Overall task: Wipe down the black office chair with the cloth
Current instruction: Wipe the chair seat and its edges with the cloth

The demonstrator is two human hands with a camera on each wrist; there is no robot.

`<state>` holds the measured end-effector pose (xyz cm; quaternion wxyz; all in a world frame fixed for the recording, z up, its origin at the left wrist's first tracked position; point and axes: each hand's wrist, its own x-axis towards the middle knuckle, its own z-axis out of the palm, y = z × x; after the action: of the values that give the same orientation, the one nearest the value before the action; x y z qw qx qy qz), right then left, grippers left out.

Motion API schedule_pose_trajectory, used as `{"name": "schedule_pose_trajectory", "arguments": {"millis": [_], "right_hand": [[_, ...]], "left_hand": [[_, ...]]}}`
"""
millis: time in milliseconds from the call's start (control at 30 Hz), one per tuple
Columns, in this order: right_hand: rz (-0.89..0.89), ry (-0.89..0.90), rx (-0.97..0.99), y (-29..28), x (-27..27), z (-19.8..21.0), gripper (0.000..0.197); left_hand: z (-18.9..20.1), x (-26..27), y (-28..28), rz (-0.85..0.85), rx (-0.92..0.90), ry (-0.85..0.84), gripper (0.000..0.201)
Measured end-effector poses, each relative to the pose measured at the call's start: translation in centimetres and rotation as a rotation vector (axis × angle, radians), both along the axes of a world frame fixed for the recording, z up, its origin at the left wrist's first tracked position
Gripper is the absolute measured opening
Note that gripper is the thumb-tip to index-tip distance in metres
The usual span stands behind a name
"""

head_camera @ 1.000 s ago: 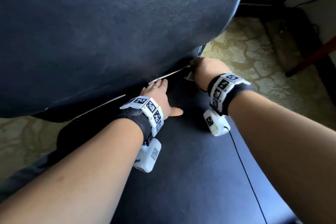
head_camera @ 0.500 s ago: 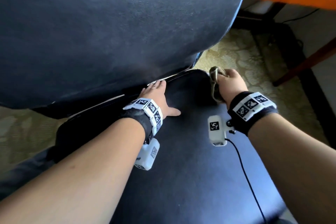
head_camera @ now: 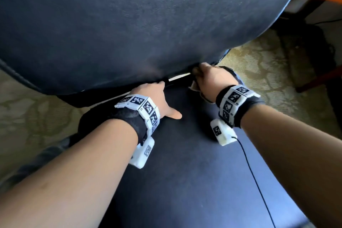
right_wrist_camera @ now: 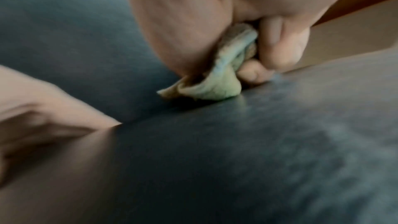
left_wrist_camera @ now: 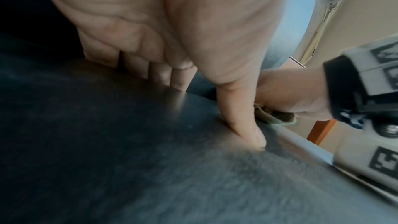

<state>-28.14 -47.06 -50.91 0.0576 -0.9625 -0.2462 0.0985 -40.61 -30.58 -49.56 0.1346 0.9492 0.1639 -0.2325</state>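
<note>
A person's right hand (head_camera: 211,77) bunches a pale green cloth (right_wrist_camera: 215,81) in curled fingers at the crease between the black office chair's seat (head_camera: 185,172) and backrest (head_camera: 129,24), at 1 o'clock from the left hand (head_camera: 153,98), pressed flat, fingers straight, on the seat.

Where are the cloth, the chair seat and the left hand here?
cloth (right_wrist_camera: 217,84): right wrist view, its bunched lower fold.
seat (head_camera: 185,172): head view, bare middle of the cushion.
left hand (head_camera: 153,96): head view, back of the hand.
</note>
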Motion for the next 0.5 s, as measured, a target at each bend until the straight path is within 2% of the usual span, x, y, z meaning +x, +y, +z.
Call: {"name": "schedule_pose_trajectory", "arguments": {"millis": [67,133,200,233,333,400,500], "right_hand": [[-0.105,-0.038,-0.029,-0.2,0.9,0.2,0.022],[0.017,0.018,-0.06,1.9,-1.4,0.8,0.031],[0.156,0.086,0.002,3.4,-3.7,0.3,0.026],[0.158,0.098,0.011,3.4,-4.0,0.4,0.023],[-0.041,0.077,0.034,2.7,-2.9,0.8,0.025],[-0.036,0.12,0.02,3.7,-4.5,1.5,0.032],[0.039,0.264,0.147,6.4,-8.3,2.5,0.021]], "left_hand": [[-0.1,0.1,0.0,-0.008,0.01,0.0,0.102],[-0.3,0.3,0.1,0.012,-0.009,-0.01,0.097],[-0.3,0.0,0.2,0.036,-0.048,-0.033,0.098],[-0.1,-0.2,0.2,0.035,-0.06,-0.05,0.102],[0.9,-2.0,0.8,0.044,-0.095,-0.095,0.102],[1.5,-3.3,1.7,0.072,-0.121,-0.085,0.093],[2.2,-6.1,3.8,0.107,-0.109,-0.059,0.08]]}}
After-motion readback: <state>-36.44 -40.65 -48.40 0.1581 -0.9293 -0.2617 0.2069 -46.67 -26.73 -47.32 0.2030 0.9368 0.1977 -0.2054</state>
